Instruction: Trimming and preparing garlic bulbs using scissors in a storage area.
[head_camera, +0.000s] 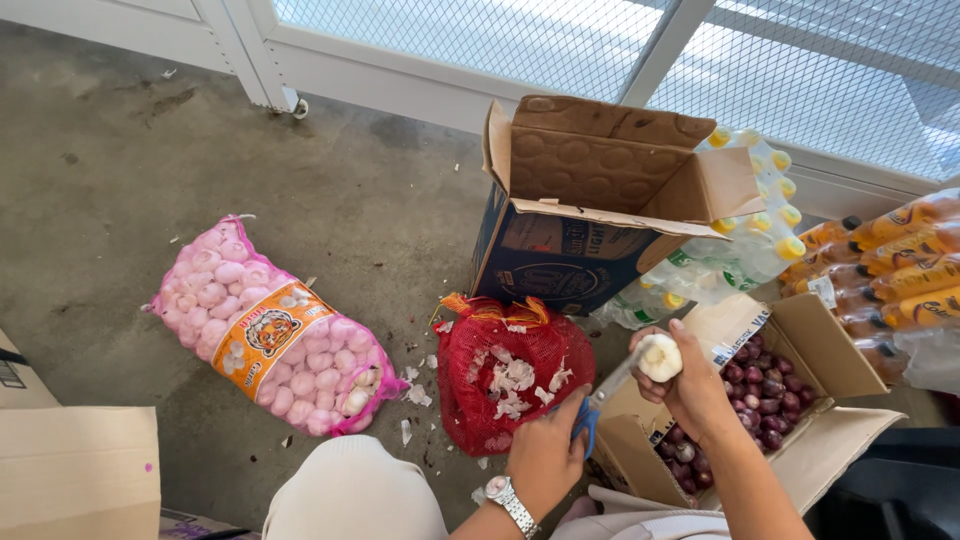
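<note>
Head view, looking down at a concrete floor (150, 170).

- Right hand (690, 385): fingers are curled around a white garlic bulb (660, 357), which is held up in the air above the edge of an open cardboard box (835, 355) of small red onions (758, 392).
- Left hand (545, 455): fist is closed on the blue handle of a knife (603, 392); the blade is angled up and to the right, and its tip is touching the garlic bulb. A silver wristwatch (510, 500) is worn on that wrist.
- Red mesh sack (505, 375): set on the floor just left of the hands, open at the top, with white garlic skins seen on it. More skin scraps (415, 390) are scattered on the floor beside it.
- Pink mesh sack (270, 330): full of garlic bulbs, laid on its side further left, well apart from the hands; an orange label is seen across the middle.
- Dark blue carton (590, 200): placed behind the red sack, flaps open.
- Shrink-wrapped clear bottles with yellow caps (745, 230) are leaned against the carton's right side. Packs of orange bottles (890, 260) are stacked at the far right.
- A plain carton (75, 470) is seen at bottom left.
- A knee in light trousers (350, 495) is seen at the bottom edge.
</note>
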